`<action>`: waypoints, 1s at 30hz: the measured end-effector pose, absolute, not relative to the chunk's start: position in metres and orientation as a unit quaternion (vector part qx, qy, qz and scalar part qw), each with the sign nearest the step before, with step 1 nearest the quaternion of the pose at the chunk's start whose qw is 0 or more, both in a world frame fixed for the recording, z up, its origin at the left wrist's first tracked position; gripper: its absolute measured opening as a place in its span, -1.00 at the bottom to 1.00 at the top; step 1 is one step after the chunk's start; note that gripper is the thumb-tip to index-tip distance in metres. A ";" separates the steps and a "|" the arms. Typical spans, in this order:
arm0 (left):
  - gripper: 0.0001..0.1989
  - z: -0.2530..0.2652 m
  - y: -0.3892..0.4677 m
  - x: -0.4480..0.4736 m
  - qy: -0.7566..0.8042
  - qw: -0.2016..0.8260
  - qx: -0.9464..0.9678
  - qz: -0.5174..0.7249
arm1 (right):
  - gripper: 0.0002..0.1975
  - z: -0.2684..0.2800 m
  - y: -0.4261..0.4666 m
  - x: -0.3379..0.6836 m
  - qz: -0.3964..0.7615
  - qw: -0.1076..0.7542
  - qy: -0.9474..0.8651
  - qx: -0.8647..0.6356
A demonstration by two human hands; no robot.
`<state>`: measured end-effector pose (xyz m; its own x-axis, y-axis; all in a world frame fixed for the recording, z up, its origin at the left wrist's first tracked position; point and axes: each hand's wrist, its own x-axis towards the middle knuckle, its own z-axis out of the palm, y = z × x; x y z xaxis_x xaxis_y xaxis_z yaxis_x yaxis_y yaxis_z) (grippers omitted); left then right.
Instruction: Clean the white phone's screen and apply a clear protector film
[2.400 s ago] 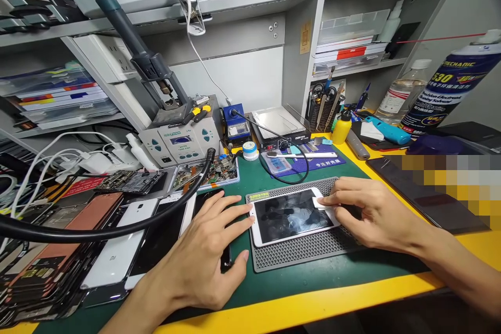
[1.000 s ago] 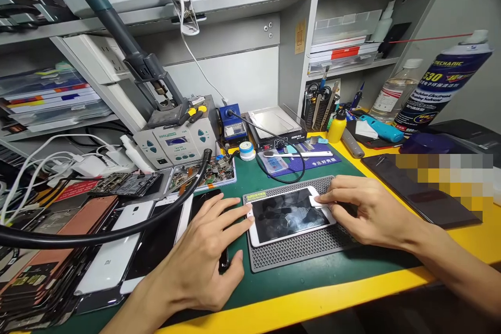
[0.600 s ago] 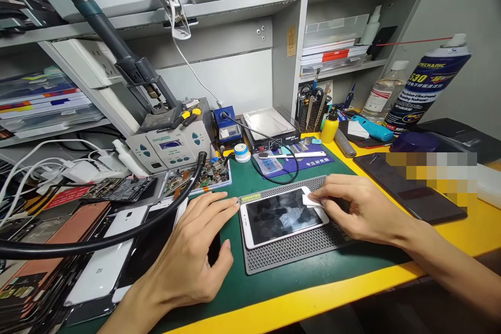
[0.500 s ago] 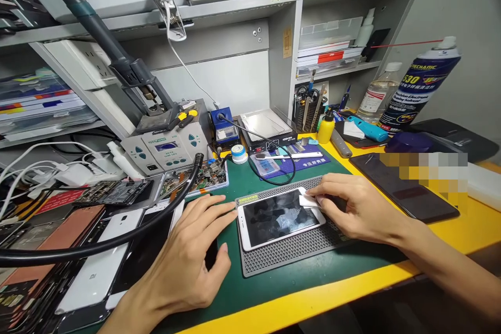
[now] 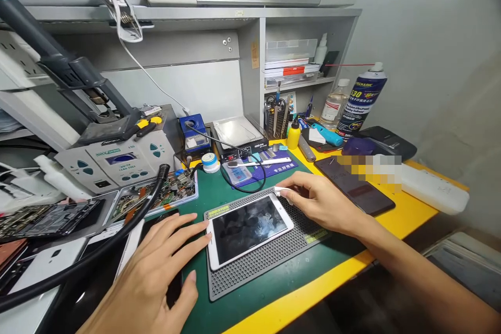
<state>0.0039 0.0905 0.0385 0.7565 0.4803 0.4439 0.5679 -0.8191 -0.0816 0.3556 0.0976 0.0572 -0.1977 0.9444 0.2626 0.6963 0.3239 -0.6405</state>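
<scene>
A white smartphone [image 5: 250, 229] lies face up on a grey honeycomb mat [image 5: 250, 274], its dark screen smeared with pale smudges. At its left end the fingers of my left hand [image 5: 156, 266] are spread, fingertips at the phone's edge, holding nothing. My right hand [image 5: 317, 195] pinches a small folded white wipe [image 5: 278, 191] at the phone's upper right corner. Most of the wipe is hidden by the fingers. Beneath my left hand a dark phone [image 5: 174, 287] shows in part.
A black hose [image 5: 90, 255] arches over several phones on the left. Behind stand a hot air station [image 5: 117, 162], a tray of circuit boards [image 5: 156, 195] and a white brush [image 5: 260, 162]. To the right are a black phone [image 5: 354, 185], a yellow bottle [image 5: 293, 134] and a spray can [image 5: 362, 102].
My view has turned to the right. My right hand has moved the wipe off the screen to the phone's upper right corner. My left hand stays at the phone's left end.
</scene>
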 end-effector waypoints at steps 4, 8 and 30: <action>-0.42 0.038 0.090 0.005 -0.272 0.123 -0.932 -0.208 | -0.78 0.056 0.099 0.356 0.190 0.326 -0.735 -0.563; -0.42 0.036 0.090 0.005 -0.269 0.134 -0.934 -0.192 | -0.80 0.054 0.098 0.356 0.188 0.306 -0.761 -0.541; -0.44 0.041 0.084 0.012 -0.284 0.128 -0.934 -0.176 | -0.84 0.060 0.093 0.355 0.197 0.261 -0.802 -0.500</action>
